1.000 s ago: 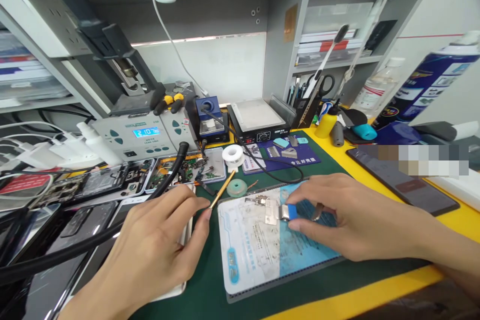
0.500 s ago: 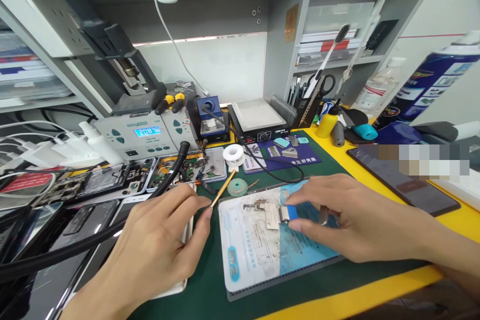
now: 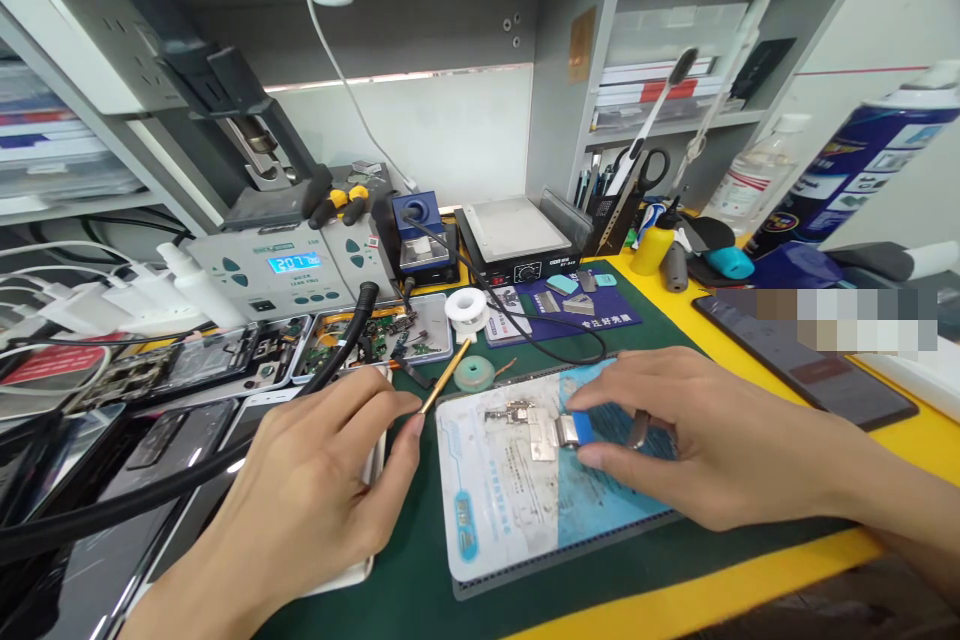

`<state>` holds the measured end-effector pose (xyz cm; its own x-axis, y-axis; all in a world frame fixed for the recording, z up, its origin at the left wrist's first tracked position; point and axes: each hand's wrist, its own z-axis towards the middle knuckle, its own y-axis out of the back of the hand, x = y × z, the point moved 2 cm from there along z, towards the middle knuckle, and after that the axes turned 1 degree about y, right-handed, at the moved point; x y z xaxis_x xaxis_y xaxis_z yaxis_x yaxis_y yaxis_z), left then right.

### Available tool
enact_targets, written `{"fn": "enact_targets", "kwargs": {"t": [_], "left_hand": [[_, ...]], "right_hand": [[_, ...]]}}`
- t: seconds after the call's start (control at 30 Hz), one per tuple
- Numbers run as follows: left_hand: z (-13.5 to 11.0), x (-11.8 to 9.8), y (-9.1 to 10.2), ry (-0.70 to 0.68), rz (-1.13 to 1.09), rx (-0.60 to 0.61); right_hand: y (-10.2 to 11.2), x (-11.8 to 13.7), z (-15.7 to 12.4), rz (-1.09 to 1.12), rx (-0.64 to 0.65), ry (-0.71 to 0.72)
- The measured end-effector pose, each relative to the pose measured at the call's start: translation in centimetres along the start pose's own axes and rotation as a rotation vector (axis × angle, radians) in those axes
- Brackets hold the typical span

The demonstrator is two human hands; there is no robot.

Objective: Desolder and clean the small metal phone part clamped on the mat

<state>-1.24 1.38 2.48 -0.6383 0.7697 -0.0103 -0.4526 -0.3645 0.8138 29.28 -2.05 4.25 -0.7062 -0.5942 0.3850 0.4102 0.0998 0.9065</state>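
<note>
My left hand (image 3: 322, 480) is closed, with thumb and forefinger pinching a slim gold-coloured stick-like tool (image 3: 448, 375) that points up and away; its exact kind I cannot make out. Between the thumb and fingers of my right hand (image 3: 675, 435) sits a blue and silver metal clip (image 3: 580, 428). The clip touches the edge of a small silver metal plate (image 3: 541, 434). A tiny circuit board (image 3: 517, 411) lies at the plate's far end. Plate and board are over a worn white and blue pad (image 3: 502, 520) on the green mat (image 3: 420, 560).
A solder spool (image 3: 466, 304) and a green tape-like roll (image 3: 475, 373) are beyond the pad. A black hose (image 3: 345, 350) crosses at left above several phones (image 3: 150, 510). Behind stand a grey station (image 3: 292, 265) with a lit display and a hot plate (image 3: 517, 230). A dark phone (image 3: 802, 360) lies at right.
Both hands keep nearly the same place and grip. The metal plate and clip appear very slightly shifted. The station's display has gone from 208 to 207.
</note>
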Motion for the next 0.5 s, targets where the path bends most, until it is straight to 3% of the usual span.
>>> {"fn": "enact_targets", "kwargs": {"t": [0.23, 0.33, 0.4, 0.5], "left_hand": [[-0.1, 0.0, 0.0, 0.009, -0.004, 0.008], [-0.2, 0.0, 0.1, 0.012, -0.006, 0.011], [-0.2, 0.1, 0.1, 0.017, -0.007, 0.015], [-0.1, 0.3, 0.0, 0.023, -0.008, 0.010]], "right_hand": [[-0.1, 0.0, -0.2, -0.007, -0.016, -0.004], [0.2, -0.1, -0.6, 0.071, -0.107, -0.039], [0.7, -0.5, -0.6, 0.242, -0.214, -0.111], [1.6, -1.2, -0.1, 0.701, -0.388, -0.206]]}}
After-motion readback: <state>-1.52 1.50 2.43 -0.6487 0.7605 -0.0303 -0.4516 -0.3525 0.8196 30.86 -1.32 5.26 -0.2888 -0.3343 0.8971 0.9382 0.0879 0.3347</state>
